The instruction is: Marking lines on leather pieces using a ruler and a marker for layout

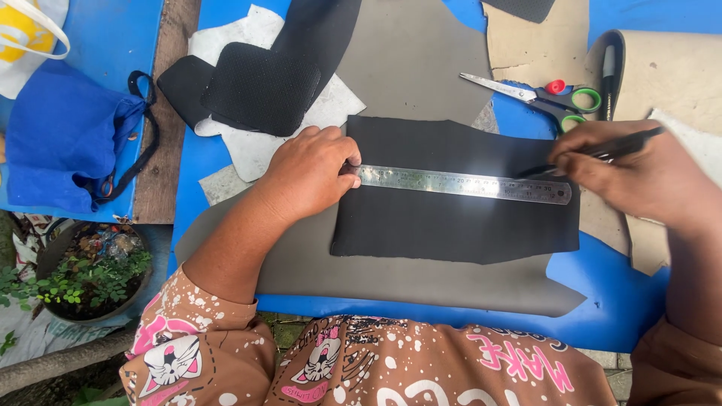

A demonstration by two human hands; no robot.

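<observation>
Fingers point(342, 154) of left hand point(304, 177) press flat on one steel ruler point(462, 184), gripping nothing. Right hand point(639, 177), at 3 o'clock, pinches one black pen point(602, 150); tip blurred.

A blue table point(602, 301) fills the view in daylight. A wooden plank point(167, 150) runs along its left part. A potted plant point(90, 274) sits below its left edge.

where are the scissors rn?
Head view, upper right: the scissors lie on the blue table, beyond the right hand, beside a black marker.
</observation>
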